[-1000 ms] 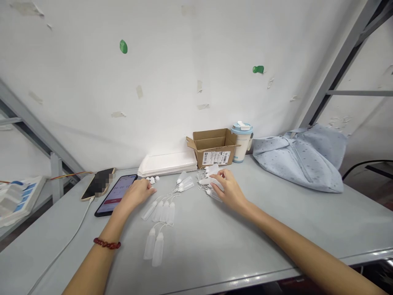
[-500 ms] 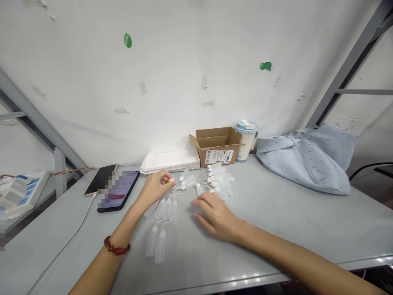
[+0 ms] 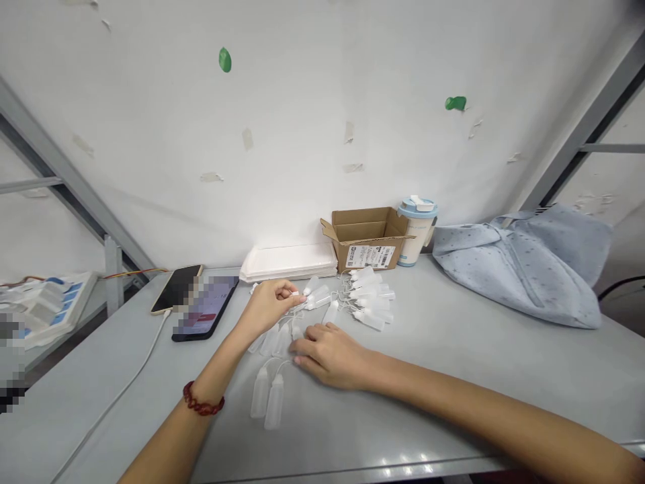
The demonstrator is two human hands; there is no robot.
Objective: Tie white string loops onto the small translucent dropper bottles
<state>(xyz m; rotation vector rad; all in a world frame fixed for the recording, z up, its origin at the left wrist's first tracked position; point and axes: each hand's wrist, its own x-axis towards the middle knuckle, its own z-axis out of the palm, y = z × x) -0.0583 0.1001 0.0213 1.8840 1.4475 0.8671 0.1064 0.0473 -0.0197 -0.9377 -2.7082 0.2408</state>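
Observation:
Small translucent plastic bottles with white caps and thin white tethers lie in groups on the grey table. My left hand (image 3: pixel 272 304) is closed in a pinch on a small white cap (image 3: pixel 295 294), beside bottles (image 3: pixel 318 294) lying on their sides. My right hand (image 3: pixel 330 355) rests low over the table, its thumb and forefinger closed around the lower end of a small plastic bottle (image 3: pixel 297 331); the fingertips partly hide it. Two more bottles (image 3: pixel 273 402) lie nearer to me, and a larger cluster (image 3: pixel 370 296) is spread beyond my right hand.
An open cardboard box (image 3: pixel 370 255), a white stack (image 3: pixel 289 261) and a lidded cup (image 3: pixel 414 235) stand along the wall. Two phones (image 3: pixel 177 289) and a charging cable (image 3: pixel 125 383) are at left. A blue patterned cloth bag (image 3: pixel 519 269) lies at right.
My right hand has moved left, from bare table to the end of a bottle in the near row. My left hand keeps its pinch. The whole view has shifted slightly.

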